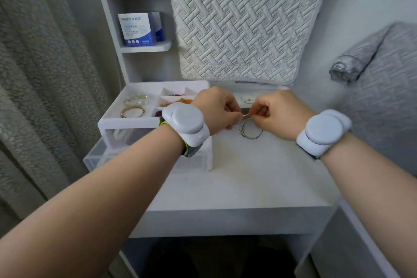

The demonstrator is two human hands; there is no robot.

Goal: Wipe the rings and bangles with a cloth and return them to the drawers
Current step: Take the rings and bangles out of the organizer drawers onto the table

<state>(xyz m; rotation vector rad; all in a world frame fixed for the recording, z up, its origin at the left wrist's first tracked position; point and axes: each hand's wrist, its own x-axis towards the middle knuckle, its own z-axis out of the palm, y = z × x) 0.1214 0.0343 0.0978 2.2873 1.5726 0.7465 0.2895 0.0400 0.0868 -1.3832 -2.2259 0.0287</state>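
Both hands meet above the white table [237, 187]. My left hand [216, 109] and my right hand [274, 113] each pinch the top of a set of thin silver bangles [250, 131], which hangs between them just over the tabletop. A white jewellery drawer box [126, 121] stands at the left; its open top tray holds a pearl bracelet [135, 99], a metal bangle [132, 111] and coloured items in small compartments. A small ring-like piece [248, 100] lies in a second tray behind my hands. No cloth is visible.
A clear drawer [101, 158] is pulled out at the box's base. A quilted white cover [237, 25] hangs behind the table. A shelf holds a blue and white box [137, 29]. Curtains hang at the left, a grey bed at the right.
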